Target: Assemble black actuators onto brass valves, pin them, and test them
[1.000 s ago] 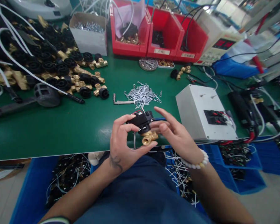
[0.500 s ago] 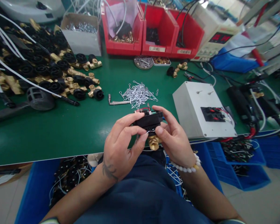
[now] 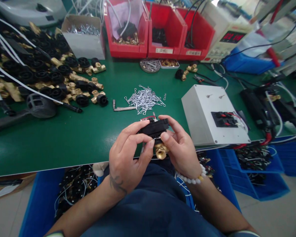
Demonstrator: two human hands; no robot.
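Both hands hold one small valve over the near edge of the green table [image 3: 64, 138]. Its black coil block [image 3: 154, 127] sits on top and a brass fitting [image 3: 160, 150] hangs below, open end toward me. My left hand [image 3: 127, 158] pinches the black block from the left with thumb and fingers. My right hand [image 3: 181, 148] grips it from the right, thumb pressed near the joint with the brass. Red and blue wires show behind the block. A pile of small silver wire clips [image 3: 145, 98] lies on the table just beyond.
A white switch box [image 3: 209, 112] stands right of my hands. A heap of black and brass valve parts [image 3: 59, 75] fills the left. Red bins [image 3: 160, 33] and a cardboard box [image 3: 82, 34] line the back. Blue crates [image 3: 259, 171] of wired parts sit below the table.
My right hand, open beside the valve a second ago, has closed on the black block. The valve turned so the brass end faces me.
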